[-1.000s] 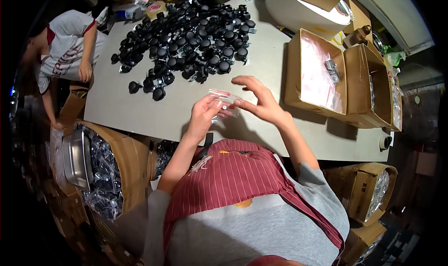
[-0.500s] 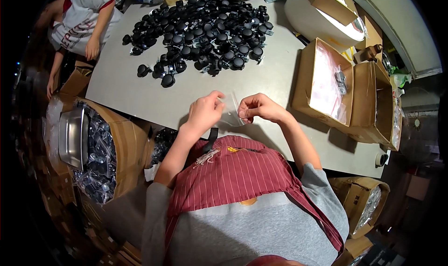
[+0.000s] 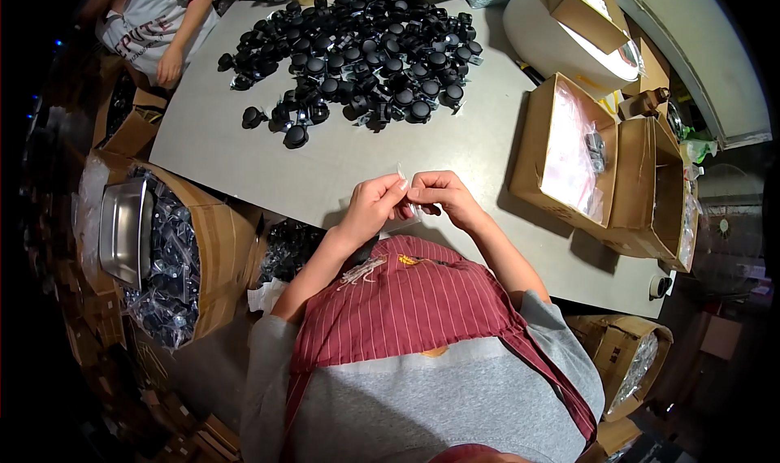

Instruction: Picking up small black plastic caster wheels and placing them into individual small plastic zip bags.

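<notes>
A small clear plastic bag point(image 3: 401, 170) is pinched between my two hands, just above the table's near edge. My left hand point(image 3: 375, 205) grips it with thumb and fingertips. Close against it, my right hand point(image 3: 444, 195) has its fingers closed on the bag's other side. The fingers cover most of the bag, so I cannot tell what is in it. Beyond my hands lies a big heap of black caster wheels point(image 3: 349, 61) with metal plates. A few casters point(image 3: 296, 136) sit at the heap's near side.
On the right of the grey table point(image 3: 479, 150) stands a cardboard box point(image 3: 532, 158) of clear bags, beside another open box point(image 3: 642, 183). At left, a carton point(image 3: 223, 260) of bagged parts carries a metal tray point(image 3: 126, 231). Another person's hand point(image 3: 170, 65) is at the far left.
My hands have come together, and my left hand now pinches the bag where its fingers were looser before. The bag is more hidden by them. The view has shifted slightly.
</notes>
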{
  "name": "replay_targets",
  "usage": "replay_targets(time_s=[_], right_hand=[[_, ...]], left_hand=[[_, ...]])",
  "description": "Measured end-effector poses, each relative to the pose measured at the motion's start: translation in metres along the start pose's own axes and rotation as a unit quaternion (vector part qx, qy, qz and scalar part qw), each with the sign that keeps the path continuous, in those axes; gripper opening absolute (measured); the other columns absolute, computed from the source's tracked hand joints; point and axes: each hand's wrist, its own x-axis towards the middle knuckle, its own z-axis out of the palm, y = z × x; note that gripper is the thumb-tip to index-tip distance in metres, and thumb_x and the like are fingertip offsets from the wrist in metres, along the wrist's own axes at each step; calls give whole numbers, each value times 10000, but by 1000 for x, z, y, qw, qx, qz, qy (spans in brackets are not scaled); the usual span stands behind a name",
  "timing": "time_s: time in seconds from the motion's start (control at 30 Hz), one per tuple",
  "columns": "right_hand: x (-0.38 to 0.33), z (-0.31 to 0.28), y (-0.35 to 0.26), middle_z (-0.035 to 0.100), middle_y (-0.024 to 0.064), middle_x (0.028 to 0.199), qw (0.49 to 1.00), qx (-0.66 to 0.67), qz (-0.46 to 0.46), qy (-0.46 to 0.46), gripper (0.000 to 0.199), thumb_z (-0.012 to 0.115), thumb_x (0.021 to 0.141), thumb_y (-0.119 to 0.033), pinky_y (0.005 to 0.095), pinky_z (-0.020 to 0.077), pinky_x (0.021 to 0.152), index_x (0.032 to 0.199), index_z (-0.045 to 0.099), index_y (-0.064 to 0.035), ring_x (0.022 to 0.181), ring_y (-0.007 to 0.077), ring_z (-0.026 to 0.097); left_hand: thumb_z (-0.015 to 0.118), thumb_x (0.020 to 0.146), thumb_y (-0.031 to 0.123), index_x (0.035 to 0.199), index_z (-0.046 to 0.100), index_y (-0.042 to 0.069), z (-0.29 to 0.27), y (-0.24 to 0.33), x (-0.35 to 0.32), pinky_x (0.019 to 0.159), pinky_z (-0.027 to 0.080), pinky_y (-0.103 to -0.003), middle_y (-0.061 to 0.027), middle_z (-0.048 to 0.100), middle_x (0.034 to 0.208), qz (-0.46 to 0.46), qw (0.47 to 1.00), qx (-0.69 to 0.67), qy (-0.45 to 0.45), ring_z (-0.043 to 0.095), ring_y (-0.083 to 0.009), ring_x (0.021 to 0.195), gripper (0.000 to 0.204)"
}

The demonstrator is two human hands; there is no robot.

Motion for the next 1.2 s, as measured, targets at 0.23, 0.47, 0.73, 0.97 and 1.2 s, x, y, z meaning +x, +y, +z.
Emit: replay_targets(time_s=[0.23,0.47,0.73,0.97,1.2], right_hand=[[12,-8,21,581,56,614,776,-493,-324,223,212,656,855,-124,369,437,517,688,547,-51,552,227,570],[13,1,5,595,101,1148,691,-627,-330,142,433,679,767,-65,398,566,699,1182,555,-67,899,308,662],[58,-22,32,654,87,779,909,-319,-203,177,324,579,813,37,317,508,578,1128,595,-39,640,190,656],[110,-76,35,426,263,1442,745,-571,-257,232,818,804,690,-277,452,479,990,1410,485,-55,1187,417,524],[94,-83,60,428,236,1467,693,-650,-214,227,593,752,734,-179,502,469,953,1287,555,-99,1094,431,535]], left_hand=[[627,949,165,789,610,31,10,-2,0,531,474,-314,-87,683,710,101,956,245,122,624,-151,564,209],[645,750,94,805,596,45,5,-13,10,652,525,-453,-105,617,760,238,811,511,157,639,-330,743,89],[662,800,140,919,521,69,-8,-31,15,621,516,-497,-119,643,715,96,825,497,250,666,-352,723,198],[666,809,100,938,540,70,-45,-40,17,633,530,-476,-127,663,779,129,739,587,305,670,-345,754,183],[691,803,125,1034,557,34,-52,-56,15,639,567,-449,-138,654,782,117,722,625,273,687,-333,782,282]])
